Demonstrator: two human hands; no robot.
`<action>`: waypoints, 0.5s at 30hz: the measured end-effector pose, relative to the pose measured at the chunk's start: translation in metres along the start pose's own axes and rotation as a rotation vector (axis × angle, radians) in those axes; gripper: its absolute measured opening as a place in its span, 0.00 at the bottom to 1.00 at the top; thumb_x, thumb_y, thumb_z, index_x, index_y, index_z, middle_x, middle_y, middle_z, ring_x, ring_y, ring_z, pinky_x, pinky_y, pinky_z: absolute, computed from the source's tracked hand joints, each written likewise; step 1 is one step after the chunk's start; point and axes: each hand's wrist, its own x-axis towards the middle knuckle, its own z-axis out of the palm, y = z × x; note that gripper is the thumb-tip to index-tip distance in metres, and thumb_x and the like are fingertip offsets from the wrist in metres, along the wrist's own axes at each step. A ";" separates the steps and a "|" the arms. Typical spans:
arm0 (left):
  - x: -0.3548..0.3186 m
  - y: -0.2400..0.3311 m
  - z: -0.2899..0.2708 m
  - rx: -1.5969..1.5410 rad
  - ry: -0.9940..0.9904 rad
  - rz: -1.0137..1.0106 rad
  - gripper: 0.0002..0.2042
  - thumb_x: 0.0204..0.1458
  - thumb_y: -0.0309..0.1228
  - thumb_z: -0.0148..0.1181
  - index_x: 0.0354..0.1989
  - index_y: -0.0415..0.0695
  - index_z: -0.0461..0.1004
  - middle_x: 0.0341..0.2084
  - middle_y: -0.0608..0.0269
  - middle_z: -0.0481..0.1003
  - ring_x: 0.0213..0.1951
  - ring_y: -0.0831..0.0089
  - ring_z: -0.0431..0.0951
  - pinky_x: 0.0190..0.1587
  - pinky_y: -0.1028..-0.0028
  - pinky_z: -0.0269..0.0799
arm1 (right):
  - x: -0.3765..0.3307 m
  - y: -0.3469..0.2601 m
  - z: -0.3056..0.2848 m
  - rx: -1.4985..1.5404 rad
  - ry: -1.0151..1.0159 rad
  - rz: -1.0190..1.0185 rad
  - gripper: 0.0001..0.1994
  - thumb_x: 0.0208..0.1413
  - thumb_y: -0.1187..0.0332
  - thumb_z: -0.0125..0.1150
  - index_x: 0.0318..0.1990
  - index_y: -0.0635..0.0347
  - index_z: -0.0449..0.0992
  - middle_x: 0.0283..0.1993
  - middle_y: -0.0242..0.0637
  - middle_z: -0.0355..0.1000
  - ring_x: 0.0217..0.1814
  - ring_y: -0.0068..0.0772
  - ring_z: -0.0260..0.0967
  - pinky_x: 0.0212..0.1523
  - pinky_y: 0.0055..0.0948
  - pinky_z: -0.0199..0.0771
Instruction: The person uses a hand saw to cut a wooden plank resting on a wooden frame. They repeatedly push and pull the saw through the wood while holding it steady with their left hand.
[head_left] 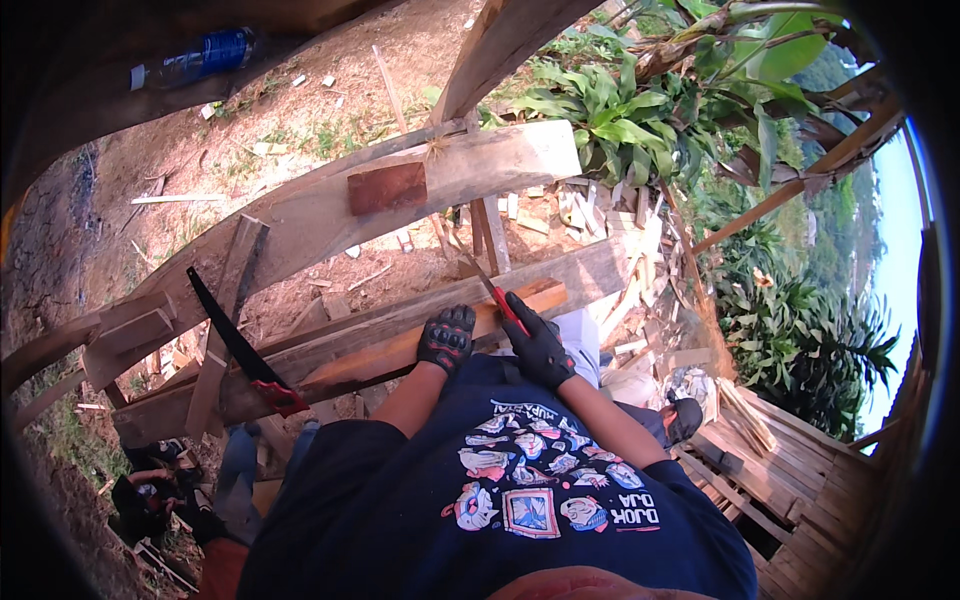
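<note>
My left hand [446, 338], in a black padded glove, presses down on a reddish-brown timber [370, 360], its fingers curled over the wood. In my right hand [540, 350], also gloved, is a hand saw [501, 300] by its red handle. Its narrow blade points away and to the left, over the timber's far side near its right end. Whether the teeth touch the wood, I cannot tell. Under the timber runs a longer grey beam [590, 270]. A second saw [235, 338], with a black blade and red handle, leans across the beams at the left.
A thick pale beam [300, 215] curves across the far side, bearing a reddish-brown block [387, 188]. A plastic bottle [195, 60] lies at the upper left. Wood scraps [600, 210] litter the ground. People [160, 500] are at lower left; another [680, 420] is at right by a plank platform [800, 490].
</note>
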 end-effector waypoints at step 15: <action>0.012 -0.002 0.005 0.003 0.055 -0.118 0.33 0.58 0.46 0.66 0.70 0.45 0.71 0.64 0.54 0.76 0.65 0.57 0.76 0.65 0.54 0.72 | 0.124 -0.056 0.025 -0.175 0.079 0.031 0.21 0.65 0.53 0.55 0.51 0.56 0.87 0.55 0.58 0.82 0.60 0.64 0.79 0.64 0.53 0.76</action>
